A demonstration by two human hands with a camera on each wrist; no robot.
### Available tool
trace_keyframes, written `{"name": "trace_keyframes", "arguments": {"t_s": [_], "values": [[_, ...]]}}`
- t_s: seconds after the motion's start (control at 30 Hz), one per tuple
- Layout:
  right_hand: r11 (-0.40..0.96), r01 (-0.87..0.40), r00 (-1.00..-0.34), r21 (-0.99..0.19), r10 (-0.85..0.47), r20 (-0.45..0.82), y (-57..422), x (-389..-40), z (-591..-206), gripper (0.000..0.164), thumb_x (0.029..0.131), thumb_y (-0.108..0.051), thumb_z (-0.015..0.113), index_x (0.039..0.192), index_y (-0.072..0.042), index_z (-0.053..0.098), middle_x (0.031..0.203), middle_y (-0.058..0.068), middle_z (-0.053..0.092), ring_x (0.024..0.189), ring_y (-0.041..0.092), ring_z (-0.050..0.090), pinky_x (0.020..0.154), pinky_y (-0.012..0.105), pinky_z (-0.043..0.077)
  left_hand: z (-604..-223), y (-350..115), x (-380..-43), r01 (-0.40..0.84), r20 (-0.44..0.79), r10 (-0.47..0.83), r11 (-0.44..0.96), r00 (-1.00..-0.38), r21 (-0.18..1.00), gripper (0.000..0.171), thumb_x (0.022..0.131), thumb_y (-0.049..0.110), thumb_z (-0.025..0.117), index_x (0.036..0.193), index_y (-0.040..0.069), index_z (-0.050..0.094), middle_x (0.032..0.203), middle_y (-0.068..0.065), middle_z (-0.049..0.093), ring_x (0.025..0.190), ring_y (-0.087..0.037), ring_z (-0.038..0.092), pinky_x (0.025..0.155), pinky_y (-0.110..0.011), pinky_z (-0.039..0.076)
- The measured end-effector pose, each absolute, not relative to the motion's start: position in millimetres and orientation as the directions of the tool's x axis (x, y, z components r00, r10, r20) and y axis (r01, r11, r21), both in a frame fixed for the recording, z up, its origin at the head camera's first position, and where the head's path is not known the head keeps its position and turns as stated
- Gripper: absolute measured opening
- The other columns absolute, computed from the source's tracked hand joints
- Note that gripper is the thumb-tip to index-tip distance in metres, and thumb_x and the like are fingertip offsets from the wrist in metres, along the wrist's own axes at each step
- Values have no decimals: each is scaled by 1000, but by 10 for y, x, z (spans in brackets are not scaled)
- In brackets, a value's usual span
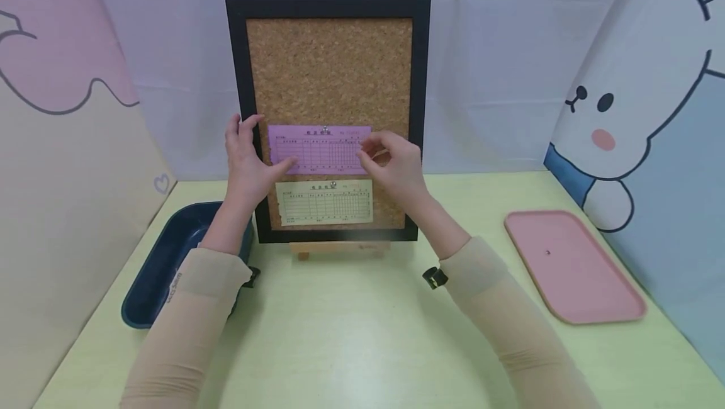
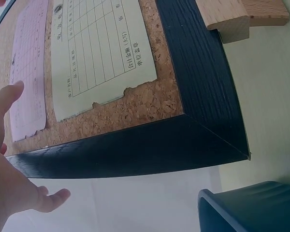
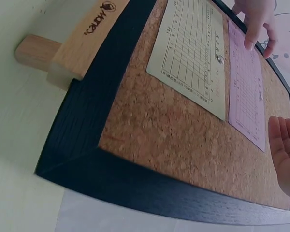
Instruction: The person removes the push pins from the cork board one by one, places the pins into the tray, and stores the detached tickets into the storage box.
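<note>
A corkboard in a black frame stands upright on a wooden stand. A purple form slip lies flat on its cork, with a clear pushpin at its top edge. Below it hangs a pale yellow form slip with its own pin. My left hand has its thumb over the purple slip's left end, its fingers spread past the frame's left side. At the slip's right end is my right hand, its thumb and forefinger bent toward each other with a gap; nothing shows between them.
A dark blue tray sits left of the board, partly behind my left forearm. On the right lies a pink tray with one small pin on it. The wooden stand juts out below the frame.
</note>
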State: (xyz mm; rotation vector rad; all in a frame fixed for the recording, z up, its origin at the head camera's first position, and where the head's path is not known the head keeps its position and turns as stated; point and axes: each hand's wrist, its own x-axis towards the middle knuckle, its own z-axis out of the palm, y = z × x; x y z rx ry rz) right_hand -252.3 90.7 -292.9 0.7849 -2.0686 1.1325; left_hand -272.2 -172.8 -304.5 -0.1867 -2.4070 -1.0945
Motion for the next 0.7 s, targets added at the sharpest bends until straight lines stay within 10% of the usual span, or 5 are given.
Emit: {"name": "trace_keyframes", "arguments": {"t_s": [0.7], "values": [[570,-674,-676,-470,-219,703,456,-2851,-2889,14,88,-12,65,100,-4,66,88,7,66,75,13,58,68,20,49,-3035,-1675,-2779,287,437,-70,659,-897,695,77,74,29,80,132,19,30,151,-8,2,139,-28,14,112,-42,26]]}}
